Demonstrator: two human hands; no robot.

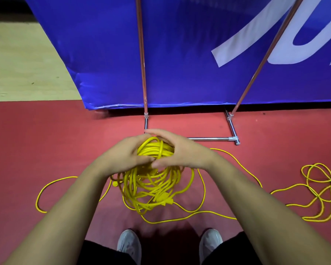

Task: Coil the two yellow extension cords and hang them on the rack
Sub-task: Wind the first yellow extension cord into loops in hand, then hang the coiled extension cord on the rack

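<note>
A thick bundle of yellow extension cord (153,180) hangs in coils in front of me. My left hand (122,153) and my right hand (185,152) both grip its top, where a turn of cord wraps around the bundle. A plug end dangles low in the coils. A second yellow cord (319,188) lies loose on the red floor, running from the left, under the bundle and into a tangle at the right. The rack (231,129) stands just behind, with two slanted metal poles and a chrome base bar.
A blue banner (180,54) with white lettering stands behind the rack poles. The floor is red (46,140) near me and pale wood at the far left. My two grey shoes (129,243) show at the bottom edge.
</note>
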